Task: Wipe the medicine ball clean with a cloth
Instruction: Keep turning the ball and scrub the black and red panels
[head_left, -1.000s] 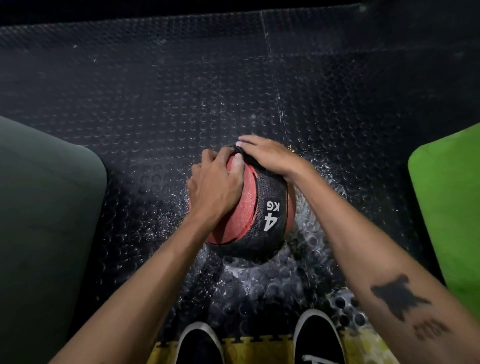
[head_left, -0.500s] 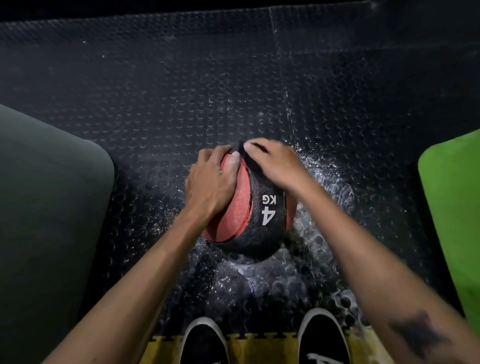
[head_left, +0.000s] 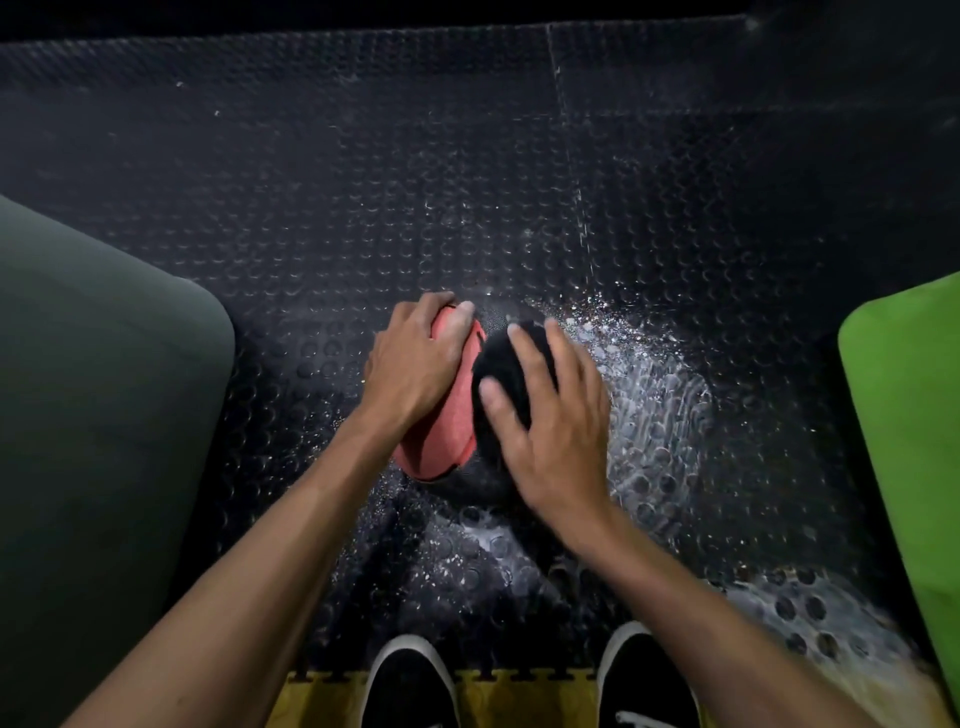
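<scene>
Both hands on medicine ball (head_left: 441, 415) – right hand (head_left: 550, 426) (w/ black cloth (head_left: 506, 364)) flat.

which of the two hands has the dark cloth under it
The right hand: its spread fingers press the dark cloth onto the medicine ball. The left hand rests bare on the red panel.

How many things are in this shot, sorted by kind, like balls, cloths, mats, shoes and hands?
Medicine ball: 1
Black cloth, under the right hand: 1
Hands: 2, left hand and right hand
Side mats: 2, dark green mat and bright green mat
Black shoes: 2, one and another
Total: 8
</scene>
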